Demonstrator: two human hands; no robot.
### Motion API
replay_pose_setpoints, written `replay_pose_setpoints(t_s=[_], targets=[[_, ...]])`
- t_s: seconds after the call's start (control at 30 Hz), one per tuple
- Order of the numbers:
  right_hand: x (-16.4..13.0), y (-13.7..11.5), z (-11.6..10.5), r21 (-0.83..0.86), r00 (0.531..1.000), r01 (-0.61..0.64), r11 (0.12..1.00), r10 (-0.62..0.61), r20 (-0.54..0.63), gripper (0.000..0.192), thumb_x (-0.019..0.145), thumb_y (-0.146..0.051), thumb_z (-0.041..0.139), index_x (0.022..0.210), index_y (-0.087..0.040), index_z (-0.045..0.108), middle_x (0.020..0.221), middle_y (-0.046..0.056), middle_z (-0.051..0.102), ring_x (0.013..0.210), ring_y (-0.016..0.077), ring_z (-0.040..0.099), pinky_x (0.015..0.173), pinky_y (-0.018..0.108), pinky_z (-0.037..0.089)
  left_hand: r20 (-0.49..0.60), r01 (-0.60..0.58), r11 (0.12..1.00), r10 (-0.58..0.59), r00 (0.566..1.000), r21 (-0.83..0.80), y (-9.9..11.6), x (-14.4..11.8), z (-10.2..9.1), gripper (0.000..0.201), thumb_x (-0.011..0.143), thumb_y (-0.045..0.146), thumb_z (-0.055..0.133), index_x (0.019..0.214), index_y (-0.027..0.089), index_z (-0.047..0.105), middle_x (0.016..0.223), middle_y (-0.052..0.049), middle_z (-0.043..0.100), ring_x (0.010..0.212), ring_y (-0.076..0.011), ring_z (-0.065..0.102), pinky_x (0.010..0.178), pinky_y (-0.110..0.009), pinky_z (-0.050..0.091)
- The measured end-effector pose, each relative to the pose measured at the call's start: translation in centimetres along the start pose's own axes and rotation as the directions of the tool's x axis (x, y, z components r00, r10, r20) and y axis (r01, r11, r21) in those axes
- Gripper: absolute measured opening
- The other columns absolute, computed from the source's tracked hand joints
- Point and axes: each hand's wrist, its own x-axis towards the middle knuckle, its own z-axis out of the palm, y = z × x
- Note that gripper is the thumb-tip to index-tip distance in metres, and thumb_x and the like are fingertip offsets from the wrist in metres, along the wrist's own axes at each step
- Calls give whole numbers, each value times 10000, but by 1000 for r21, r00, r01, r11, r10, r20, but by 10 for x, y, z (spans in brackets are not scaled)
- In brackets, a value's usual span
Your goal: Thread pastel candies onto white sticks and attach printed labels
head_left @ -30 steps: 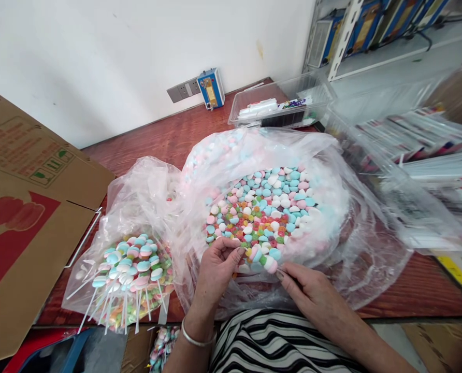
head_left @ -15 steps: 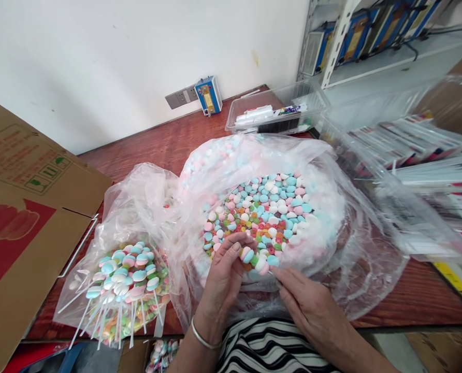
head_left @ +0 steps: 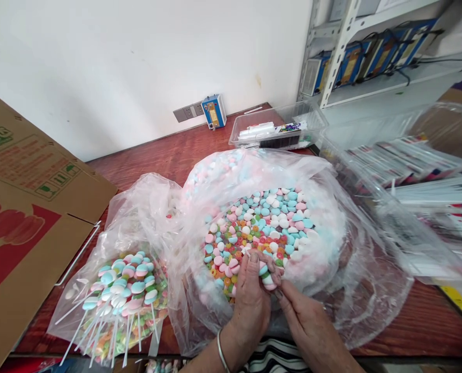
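A candy skewer (head_left: pixel 269 282) of pink, white and blue marshmallows with green gummy pieces is partly hidden between my hands. My left hand (head_left: pixel 250 300) is closed round it, fingers curled over its far side. At its near end the fingertips of my right hand (head_left: pixel 306 321) pinch together; the stick there is hardly visible. Beneath and beyond lie loose marshmallows (head_left: pixel 281 204) and gummy rings (head_left: pixel 250 230) in an open clear plastic bag (head_left: pixel 332 248). Several skewers on white sticks (head_left: pixel 124 282) are heaped on another bag of gummy rings to the left.
A cardboard box (head_left: pixel 40 207) stands at the left edge. Clear plastic trays sit behind and to the right, one with white tubes (head_left: pixel 258 130), another with stacked packets (head_left: pixel 409 160). A blue device (head_left: pixel 214 111) stands by the wall socket (head_left: pixel 188 111); metal shelving (head_left: pixel 337 57) rises behind.
My left hand has turned and closed further over the skewer, covering more of it. My right hand stays at its near end. The view has tilted slightly upward.
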Motion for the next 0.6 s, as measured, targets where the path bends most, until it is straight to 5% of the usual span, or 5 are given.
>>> replay_pose_setpoints(t_s=[0.17, 0.33, 0.4, 0.47, 0.6], targets=[[9, -5, 1, 24, 1000, 17, 1000, -17, 7, 373, 997, -325, 325, 1210, -201, 604, 1134, 119, 722, 931, 230, 708, 822, 319, 554, -56, 14, 989, -6, 998, 146, -4, 1, -4, 332, 890, 489, 526, 706, 214, 556, 660, -13, 532, 646, -162, 524, 750, -339, 503], [19, -8, -16, 52, 998, -22, 998, 25, -62, 363, 994, -379, 338, 907, -197, 639, 783, 32, 688, 715, 191, 641, 653, 257, 512, -4, -75, 942, 81, 997, 326, 22, 29, -23, 397, 945, 539, 409, 1168, 245, 557, 1060, -71, 658, 882, -181, 638, 825, -332, 515], [21, -4, -25, 51, 993, -58, 997, 63, -104, 362, 987, -404, 349, 883, -197, 628, 733, 10, 656, 678, 180, 614, 616, 244, 486, 4, -160, 797, 194, 981, 583, 44, 51, -32, 373, 939, 479, 469, 1221, 247, 546, 1146, -74, 652, 959, -183, 641, 878, -322, 496], [21, 1, -31, 46, 987, -97, 994, 102, -124, 358, 978, -422, 362, 912, -195, 631, 721, 2, 652, 664, 181, 608, 602, 247, 472, 62, -181, 523, 238, 969, 833, 65, 76, -40, 278, 926, 397, 502, 1096, 211, 619, 1083, -74, 676, 911, -183, 654, 831, -296, 497], [23, 7, -38, 42, 981, -143, 989, 148, -128, 371, 960, -432, 366, 916, -189, 643, 701, 8, 658, 644, 196, 613, 584, 267, 465, 153, -164, 67, 145, 978, 984, 86, 117, -45, 242, 925, 263, 421, 1007, 207, 641, 973, -44, 706, 544, -120, 619, 614, -267, 472]])
